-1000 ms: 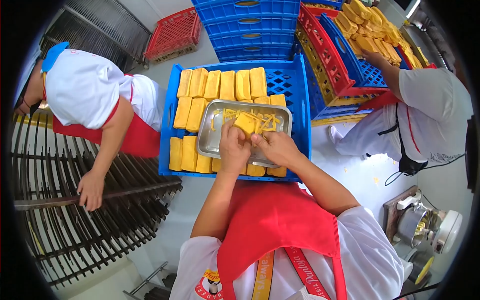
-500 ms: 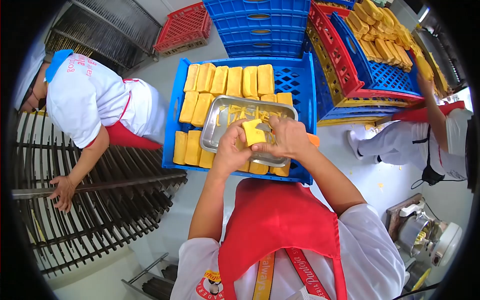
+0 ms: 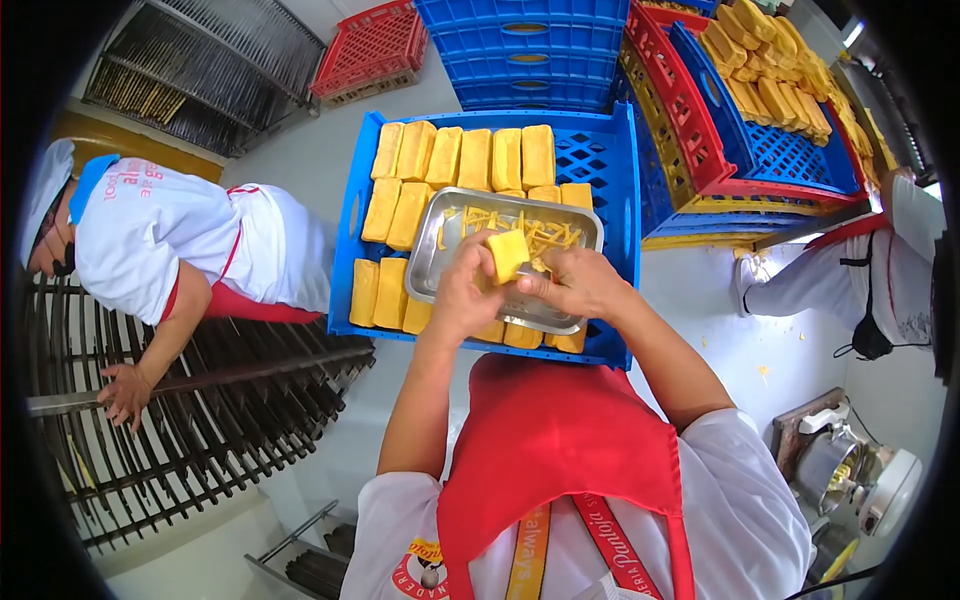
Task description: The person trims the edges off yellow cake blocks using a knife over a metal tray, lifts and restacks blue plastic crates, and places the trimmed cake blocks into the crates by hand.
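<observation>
My left hand (image 3: pixel 466 292) is closed round a yellow loaf (image 3: pixel 508 255), its pale, trimmed end tilted up towards me. Close beside it, my right hand (image 3: pixel 582 285) has its fingers curled on a small knife (image 3: pixel 524 269); most of the knife is hidden by the hand. Both hands are over a metal pan (image 3: pixel 430 246) that holds thin yellow trimmings (image 3: pixel 545 232). This pan rests on rows of rectangular yellow loaves (image 3: pixel 477 158) in a blue crate (image 3: pixel 626 210).
More blue crates (image 3: pixel 520 60) are stacked behind. At right, a red crate (image 3: pixel 690 140) and others hold piled loaves (image 3: pixel 770 100). A co-worker (image 3: pixel 150 230) bends over a dark rack (image 3: pixel 230 400) at left; another person (image 3: pixel 820 280) stands at right. A mixer (image 3: pixel 840 470) sits lower right.
The loaf's cut end has turned and tilted in my left hand. My right hand has shifted slightly right, and the orange handle seen past it is now hidden. The left co-worker leans lower.
</observation>
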`<control>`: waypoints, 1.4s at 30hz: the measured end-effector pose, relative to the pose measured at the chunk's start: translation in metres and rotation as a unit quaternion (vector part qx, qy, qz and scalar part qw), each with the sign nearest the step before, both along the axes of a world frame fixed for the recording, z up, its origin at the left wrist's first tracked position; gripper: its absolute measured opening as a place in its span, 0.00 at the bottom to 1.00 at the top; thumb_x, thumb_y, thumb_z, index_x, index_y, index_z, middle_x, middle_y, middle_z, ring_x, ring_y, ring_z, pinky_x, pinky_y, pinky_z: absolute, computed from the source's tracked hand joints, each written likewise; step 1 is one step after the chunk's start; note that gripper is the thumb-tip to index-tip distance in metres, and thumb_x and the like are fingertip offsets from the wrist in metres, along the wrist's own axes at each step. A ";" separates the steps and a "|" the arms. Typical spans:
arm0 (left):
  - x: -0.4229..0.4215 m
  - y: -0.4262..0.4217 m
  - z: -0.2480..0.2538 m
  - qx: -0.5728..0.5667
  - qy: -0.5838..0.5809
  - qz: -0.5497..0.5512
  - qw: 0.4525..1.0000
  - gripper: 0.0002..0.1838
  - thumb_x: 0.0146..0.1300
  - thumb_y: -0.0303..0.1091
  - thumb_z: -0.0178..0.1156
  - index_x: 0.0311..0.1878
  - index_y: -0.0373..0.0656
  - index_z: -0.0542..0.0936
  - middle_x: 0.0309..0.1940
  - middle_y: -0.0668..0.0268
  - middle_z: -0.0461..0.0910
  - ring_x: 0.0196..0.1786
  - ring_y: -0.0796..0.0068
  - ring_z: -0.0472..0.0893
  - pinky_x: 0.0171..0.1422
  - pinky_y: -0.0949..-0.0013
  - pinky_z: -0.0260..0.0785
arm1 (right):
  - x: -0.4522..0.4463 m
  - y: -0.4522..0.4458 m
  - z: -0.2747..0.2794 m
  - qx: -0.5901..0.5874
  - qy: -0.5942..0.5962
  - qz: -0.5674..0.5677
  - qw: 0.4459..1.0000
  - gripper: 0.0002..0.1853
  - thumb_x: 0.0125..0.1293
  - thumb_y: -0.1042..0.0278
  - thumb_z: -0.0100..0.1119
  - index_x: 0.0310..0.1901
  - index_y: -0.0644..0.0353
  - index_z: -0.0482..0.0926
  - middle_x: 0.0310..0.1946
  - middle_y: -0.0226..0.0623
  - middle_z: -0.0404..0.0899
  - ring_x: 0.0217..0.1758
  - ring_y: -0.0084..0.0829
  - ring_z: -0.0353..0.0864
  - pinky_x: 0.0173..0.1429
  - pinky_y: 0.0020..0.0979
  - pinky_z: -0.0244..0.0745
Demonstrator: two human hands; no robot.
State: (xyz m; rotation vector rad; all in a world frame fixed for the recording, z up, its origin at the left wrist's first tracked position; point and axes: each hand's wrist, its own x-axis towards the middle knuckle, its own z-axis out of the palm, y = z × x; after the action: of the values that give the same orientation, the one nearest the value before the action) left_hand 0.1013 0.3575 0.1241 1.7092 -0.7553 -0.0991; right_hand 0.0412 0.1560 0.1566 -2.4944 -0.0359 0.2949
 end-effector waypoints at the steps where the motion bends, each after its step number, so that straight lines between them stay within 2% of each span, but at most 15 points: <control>1: 0.002 0.000 0.000 0.015 -0.047 0.031 0.998 0.17 0.52 0.17 0.67 0.35 0.43 0.67 0.55 0.56 0.77 0.59 0.67 0.77 0.65 0.65 0.68 | 0.000 -0.003 0.002 0.006 0.043 0.000 0.999 0.44 0.62 0.21 0.48 0.34 0.68 0.80 0.29 0.57 0.81 0.37 0.57 0.82 0.42 0.50 0.75; 2: 0.006 0.002 -0.001 0.014 -0.048 0.031 0.998 0.17 0.52 0.17 0.67 0.35 0.43 0.67 0.55 0.56 0.77 0.59 0.67 0.77 0.65 0.65 0.68 | -0.002 -0.005 -0.001 0.005 0.042 0.000 0.999 0.44 0.62 0.21 0.48 0.34 0.68 0.80 0.29 0.57 0.81 0.37 0.57 0.82 0.42 0.50 0.75; 4: 0.012 0.007 -0.013 -0.096 0.296 0.103 0.945 0.14 0.60 0.22 0.67 0.36 0.42 0.68 0.52 0.59 0.79 0.51 0.68 0.82 0.56 0.65 0.76 | -0.006 -0.009 -0.012 0.076 0.008 -0.144 0.987 0.41 0.68 0.29 0.43 0.44 0.71 0.81 0.38 0.64 0.82 0.46 0.58 0.82 0.51 0.50 0.74; 6: 0.017 0.009 -0.030 -0.149 0.296 0.138 0.933 0.10 0.68 0.32 0.64 0.44 0.41 0.72 0.50 0.61 0.80 0.45 0.69 0.84 0.50 0.64 0.80 | -0.005 -0.018 -0.019 0.086 0.019 -0.165 0.982 0.38 0.70 0.34 0.44 0.47 0.72 0.80 0.40 0.65 0.81 0.49 0.59 0.81 0.52 0.49 0.74; 8: 0.022 0.011 -0.025 -0.228 0.501 0.088 0.830 0.20 0.69 0.44 0.63 0.55 0.41 0.73 0.49 0.61 0.80 0.46 0.65 0.83 0.49 0.57 0.81 | -0.005 -0.027 -0.026 0.097 0.027 -0.188 0.977 0.35 0.71 0.39 0.45 0.51 0.73 0.78 0.43 0.67 0.80 0.51 0.59 0.81 0.54 0.49 0.73; 9: 0.019 0.007 -0.021 -0.221 0.510 0.112 0.824 0.29 0.68 0.53 0.61 0.62 0.41 0.72 0.49 0.60 0.80 0.50 0.62 0.82 0.50 0.54 0.80 | -0.008 -0.029 -0.032 0.105 0.038 -0.190 0.975 0.32 0.71 0.43 0.48 0.50 0.73 0.78 0.42 0.66 0.81 0.50 0.59 0.81 0.54 0.49 0.73; 14: 0.021 -0.004 -0.039 -0.206 0.568 0.141 0.784 0.30 0.68 0.52 0.62 0.62 0.38 0.72 0.55 0.54 0.75 0.52 0.56 0.82 0.48 0.50 0.83 | -0.023 -0.020 -0.021 0.179 0.018 -0.169 0.969 0.20 0.73 0.53 0.50 0.40 0.66 0.77 0.34 0.60 0.81 0.44 0.58 0.82 0.47 0.47 0.74; 20: 0.026 -0.009 -0.055 -0.245 0.610 0.129 0.743 0.29 0.68 0.52 0.63 0.59 0.37 0.73 0.59 0.50 0.73 0.55 0.54 0.81 0.46 0.49 0.82 | -0.026 -0.011 -0.016 -0.019 -0.052 -0.117 0.992 0.20 0.67 0.50 0.58 0.44 0.63 0.74 0.31 0.56 0.81 0.39 0.55 0.83 0.43 0.49 0.77; 24: 0.041 -0.026 -0.042 -0.208 0.400 0.226 0.864 0.32 0.64 0.50 0.68 0.57 0.33 0.69 0.55 0.50 0.72 0.52 0.61 0.79 0.50 0.59 0.76 | -0.040 -0.013 -0.030 -0.237 -0.102 -0.036 0.965 0.29 0.57 0.46 0.67 0.50 0.60 0.73 0.36 0.48 0.82 0.35 0.47 0.86 0.42 0.44 0.80; 25: 0.050 -0.037 -0.040 -0.153 0.305 0.287 0.895 0.34 0.63 0.49 0.70 0.56 0.32 0.67 0.53 0.52 0.72 0.51 0.64 0.78 0.52 0.63 0.74 | -0.044 -0.012 -0.030 -0.249 -0.085 -0.038 0.964 0.28 0.54 0.47 0.70 0.48 0.59 0.74 0.39 0.45 0.80 0.34 0.43 0.86 0.40 0.40 0.82; 31: 0.113 -0.141 -0.005 -0.071 0.249 0.182 0.949 0.38 0.59 0.54 0.71 0.55 0.32 0.65 0.45 0.55 0.74 0.45 0.67 0.77 0.47 0.66 0.73 | -0.061 -0.024 -0.036 -0.196 -0.072 -0.104 0.972 0.22 0.54 0.53 0.71 0.42 0.60 0.75 0.37 0.47 0.79 0.34 0.44 0.86 0.38 0.40 0.83; 33: 0.123 -0.169 0.017 -0.049 0.341 0.087 0.935 0.34 0.60 0.57 0.69 0.51 0.34 0.70 0.47 0.53 0.75 0.44 0.66 0.79 0.42 0.67 0.75 | -0.066 -0.030 -0.034 -0.192 -0.067 -0.115 0.972 0.21 0.55 0.55 0.70 0.42 0.60 0.75 0.37 0.47 0.79 0.35 0.45 0.86 0.38 0.41 0.83; 36: 0.130 -0.170 0.049 0.052 0.317 0.086 0.943 0.35 0.65 0.61 0.62 0.55 0.34 0.75 0.47 0.60 0.77 0.50 0.67 0.77 0.48 0.59 0.76 | -0.071 -0.036 -0.030 -0.161 -0.100 -0.160 0.969 0.19 0.56 0.58 0.68 0.42 0.61 0.74 0.39 0.47 0.78 0.36 0.47 0.85 0.39 0.42 0.83; 39: 0.147 -0.115 0.012 0.118 0.050 0.183 0.975 0.33 0.66 0.55 0.62 0.60 0.34 0.74 0.59 0.52 0.74 0.62 0.59 0.73 0.66 0.59 0.66 | -0.072 -0.043 -0.031 -0.153 -0.087 -0.204 0.963 0.19 0.58 0.62 0.67 0.46 0.60 0.73 0.41 0.47 0.76 0.36 0.49 0.84 0.39 0.43 0.82; 42: 0.154 -0.005 -0.019 0.213 -0.065 0.361 0.905 0.29 0.67 0.43 0.63 0.64 0.32 0.71 0.63 0.45 0.70 0.69 0.49 0.67 0.75 0.54 0.58 | -0.076 -0.053 -0.039 -0.154 -0.072 -0.251 0.953 0.28 0.57 0.67 0.67 0.60 0.57 0.71 0.43 0.48 0.75 0.38 0.51 0.83 0.38 0.45 0.81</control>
State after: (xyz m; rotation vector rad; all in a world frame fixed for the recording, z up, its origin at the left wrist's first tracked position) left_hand 0.2555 0.3529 0.1054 2.3353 -0.1483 0.3954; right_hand -0.0352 0.1035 0.1177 -2.7145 0.6202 -0.1049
